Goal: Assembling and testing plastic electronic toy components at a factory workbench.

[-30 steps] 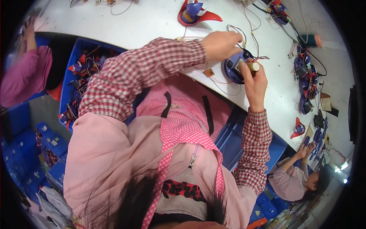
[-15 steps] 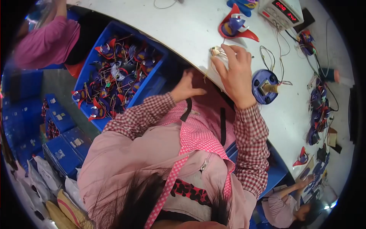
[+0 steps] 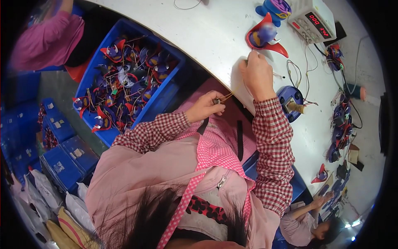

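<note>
My left hand is closed in a pinch just off the table's edge. Between its fingertips is a small dark round part, with thin yellow wires running toward the table. Over the white tabletop, my right hand has its fingers drawn together, and what they hold is hidden. Just beyond its fingertips stands a purple-and-red horned toy figure. A short thin wire with a dark tip lies to the right of that hand. Further right is a round purple housing with a tan cylindrical piece on it.
A blue crate full of wired toy figures stands at left. A power supply and a blue-purple toy piece are at the back. More wired figures line the table's right side. Co-workers sit at far left and lower right.
My left hand, open before, has closed on the small round part. My right hand has moved away from me and closed near the toy figure. The power supply's display has changed.
</note>
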A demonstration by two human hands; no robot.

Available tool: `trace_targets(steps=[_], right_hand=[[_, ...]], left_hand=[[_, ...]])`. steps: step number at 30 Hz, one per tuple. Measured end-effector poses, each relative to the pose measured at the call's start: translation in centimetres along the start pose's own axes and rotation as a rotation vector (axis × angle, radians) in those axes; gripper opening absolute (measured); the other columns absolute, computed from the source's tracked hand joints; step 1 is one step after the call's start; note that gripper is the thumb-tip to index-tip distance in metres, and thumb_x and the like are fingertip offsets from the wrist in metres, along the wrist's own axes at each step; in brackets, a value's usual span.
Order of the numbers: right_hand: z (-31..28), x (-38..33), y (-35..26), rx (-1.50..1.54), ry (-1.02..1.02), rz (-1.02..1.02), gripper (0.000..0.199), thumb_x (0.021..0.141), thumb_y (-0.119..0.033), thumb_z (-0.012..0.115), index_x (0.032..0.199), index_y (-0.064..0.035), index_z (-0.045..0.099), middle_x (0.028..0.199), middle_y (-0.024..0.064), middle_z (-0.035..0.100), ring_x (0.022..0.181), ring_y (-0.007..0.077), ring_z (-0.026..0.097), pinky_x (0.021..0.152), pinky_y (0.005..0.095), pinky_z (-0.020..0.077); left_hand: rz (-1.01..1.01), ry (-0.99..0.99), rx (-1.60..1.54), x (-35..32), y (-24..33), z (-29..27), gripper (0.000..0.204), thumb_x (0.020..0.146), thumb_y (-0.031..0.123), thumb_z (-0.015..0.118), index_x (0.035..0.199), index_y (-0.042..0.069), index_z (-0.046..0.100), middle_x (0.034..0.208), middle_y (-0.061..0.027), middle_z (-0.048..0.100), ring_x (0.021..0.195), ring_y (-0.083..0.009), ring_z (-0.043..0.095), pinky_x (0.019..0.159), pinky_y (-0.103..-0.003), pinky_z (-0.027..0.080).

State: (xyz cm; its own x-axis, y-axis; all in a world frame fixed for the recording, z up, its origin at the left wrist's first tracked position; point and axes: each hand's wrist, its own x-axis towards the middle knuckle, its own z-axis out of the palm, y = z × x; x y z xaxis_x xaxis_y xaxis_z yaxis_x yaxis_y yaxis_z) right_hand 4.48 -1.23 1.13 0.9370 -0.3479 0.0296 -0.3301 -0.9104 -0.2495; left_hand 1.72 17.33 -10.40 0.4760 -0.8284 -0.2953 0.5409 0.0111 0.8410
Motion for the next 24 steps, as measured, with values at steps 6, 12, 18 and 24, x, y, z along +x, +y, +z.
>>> trace_targets(steps=[6,12,18,24], right_hand=[[0.9,-0.1,0.6,-0.161,0.045,-0.084,0.019,0.082,-0.016,0.054,0.088,0.0020,0.054,0.090,0.0200,0.057,0.078,0.0372,0.060,0.069,0.0432,0.0495],[1.0,0.2,1.3,-0.177,0.175,-0.223,0.013,0.076,-0.005,0.053,0.084,0.0033,0.059,0.085,0.0183,0.058,0.073,0.0316,0.062,0.065,0.0387,0.0524],[1.0,0.4,1.8,-0.168,0.155,-0.258,0.015,0.075,-0.004,0.053,0.086,0.0047,0.059,0.086,0.0193,0.059,0.077,0.0326,0.062,0.069,0.0387,0.0516],[-1.2,0.0,1.9,-0.010,0.043,-0.138,0.025,0.087,-0.019,0.053,0.102,0.0006,0.056,0.088,0.0193,0.061,0.078,0.0348,0.061,0.068,0.0424,0.0489]], left_hand=[[0.002,0.023,0.014,-1.9,2.8,0.1,0.029,0.090,0.013,0.056,0.114,-0.002,0.048,0.095,-0.0099,0.057,0.078,-0.0143,0.061,0.071,-0.025,0.050],[0.020,0.049,0.043,-2.2,3.7,0.5,0.026,0.090,0.012,0.055,0.112,-0.002,0.051,0.093,-0.0078,0.057,0.075,-0.0133,0.061,0.068,-0.024,0.050],[-0.016,0.070,0.093,-2.4,3.8,0.6,0.022,0.089,0.009,0.057,0.109,-0.001,0.055,0.084,-0.0038,0.058,0.069,-0.0099,0.058,0.063,-0.022,0.049],[0.016,0.077,0.038,-2.3,3.8,1.2,0.023,0.088,0.007,0.058,0.109,-0.001,0.055,0.083,-0.0034,0.058,0.067,-0.0085,0.057,0.061,-0.021,0.049]])
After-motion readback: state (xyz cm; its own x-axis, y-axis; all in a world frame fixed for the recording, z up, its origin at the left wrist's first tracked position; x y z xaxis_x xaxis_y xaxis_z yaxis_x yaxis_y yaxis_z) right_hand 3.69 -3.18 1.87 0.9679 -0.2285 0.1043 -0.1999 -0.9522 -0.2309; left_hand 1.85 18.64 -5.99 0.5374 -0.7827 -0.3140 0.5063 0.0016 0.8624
